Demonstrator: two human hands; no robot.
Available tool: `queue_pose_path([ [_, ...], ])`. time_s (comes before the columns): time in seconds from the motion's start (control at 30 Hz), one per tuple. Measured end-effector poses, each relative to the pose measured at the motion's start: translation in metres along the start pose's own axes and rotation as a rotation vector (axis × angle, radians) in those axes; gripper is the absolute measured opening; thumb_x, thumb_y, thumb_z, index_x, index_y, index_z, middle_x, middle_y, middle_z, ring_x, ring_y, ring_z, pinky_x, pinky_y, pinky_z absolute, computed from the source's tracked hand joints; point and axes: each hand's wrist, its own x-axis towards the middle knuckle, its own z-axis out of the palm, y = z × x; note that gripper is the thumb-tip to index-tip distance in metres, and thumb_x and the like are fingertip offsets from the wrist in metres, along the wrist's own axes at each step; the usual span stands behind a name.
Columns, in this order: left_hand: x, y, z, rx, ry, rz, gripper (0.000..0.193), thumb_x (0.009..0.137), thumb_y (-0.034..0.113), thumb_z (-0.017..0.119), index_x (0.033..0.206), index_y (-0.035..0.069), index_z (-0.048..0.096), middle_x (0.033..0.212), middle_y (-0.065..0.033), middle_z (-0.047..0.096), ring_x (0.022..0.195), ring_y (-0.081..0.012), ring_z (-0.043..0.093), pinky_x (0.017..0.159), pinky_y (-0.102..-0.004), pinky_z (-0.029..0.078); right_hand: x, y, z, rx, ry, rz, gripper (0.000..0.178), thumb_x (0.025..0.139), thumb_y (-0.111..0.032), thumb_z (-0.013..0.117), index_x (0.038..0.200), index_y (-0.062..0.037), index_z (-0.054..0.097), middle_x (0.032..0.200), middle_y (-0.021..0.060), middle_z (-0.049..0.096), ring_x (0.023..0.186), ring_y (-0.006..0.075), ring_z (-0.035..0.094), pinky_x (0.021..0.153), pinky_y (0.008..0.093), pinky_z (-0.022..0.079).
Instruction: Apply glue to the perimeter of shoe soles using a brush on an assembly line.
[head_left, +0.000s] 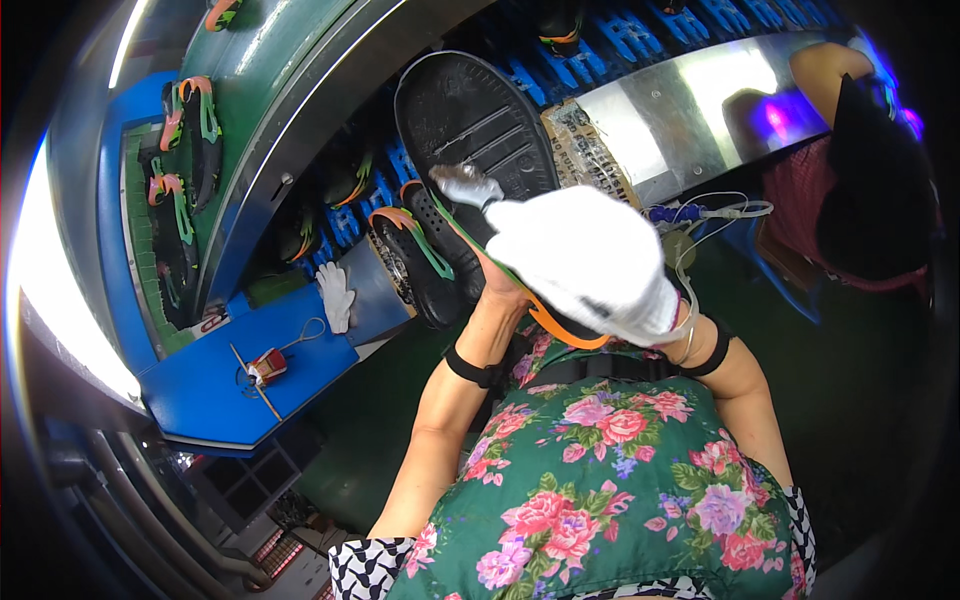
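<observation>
A large black shoe (462,105) with a ridged, rimmed face turned up fills the upper middle of the head view. Green and orange trim shows lower down, beside the hands, and seems to belong to this shoe. My bare left hand (505,285) grips it by that trimmed edge; most of its fingers are hidden. Over the shoe is my right hand (585,255), in a white glove, closed on a brush (467,186). Pale, wet-looking bristles touch or hover just above the black face. The glove hides the brush handle and the shoe's near end.
Black shoes with orange-green straps (410,250) lie just left of my hands; others (188,120) ride a green belt. A white glove (336,297) and a small red object (267,368) lie on a blue table (200,400). Another person (860,190) sits at the right, near white cables (735,208).
</observation>
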Motion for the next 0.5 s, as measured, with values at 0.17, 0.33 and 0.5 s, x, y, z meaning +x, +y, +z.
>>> queue_pose_path([
  [0.17, -0.005, 0.012, -0.002, 0.021, 0.031, -0.033, 0.114, 0.084, 0.096, 0.032, 0.159, 0.01, 0.04, 0.151, -0.0137, 0.054, 0.135, -0.0346, 0.054, 0.117, -0.0502, 0.043, -0.001, -0.001, -0.009, 0.037, -0.021, -0.043, 0.028, 0.084, -0.004, 0.077, 0.112, -0.0061, 0.08, 0.111, 0.0131, 0.078, 0.097, 0.0296, 0.075, 0.088, 0.0392, 0.059],
  [0.33, 0.003, 0.008, -0.006, 0.043, 0.066, -0.066, 0.118, 0.081, 0.099, 0.032, 0.159, 0.01, 0.04, 0.15, -0.0149, 0.054, 0.134, -0.0362, 0.055, 0.116, -0.0511, 0.043, -0.011, -0.002, -0.003, -0.071, -0.081, -0.029, 0.026, 0.084, -0.004, 0.077, 0.11, -0.0079, 0.081, 0.116, 0.0115, 0.078, 0.104, 0.0279, 0.074, 0.103, 0.0437, 0.054],
  [0.5, 0.015, 0.016, 0.003, 0.107, -0.322, -0.04, 0.105, 0.088, 0.09, 0.043, 0.142, 0.001, 0.054, 0.13, -0.0191, 0.066, 0.118, -0.0362, 0.065, 0.104, -0.049, 0.053, -0.018, 0.005, -0.001, 0.158, -0.122, 0.147, 0.027, 0.084, -0.007, 0.078, 0.111, -0.0083, 0.081, 0.119, 0.0103, 0.078, 0.108, 0.0263, 0.073, 0.117, 0.0483, 0.044],
])
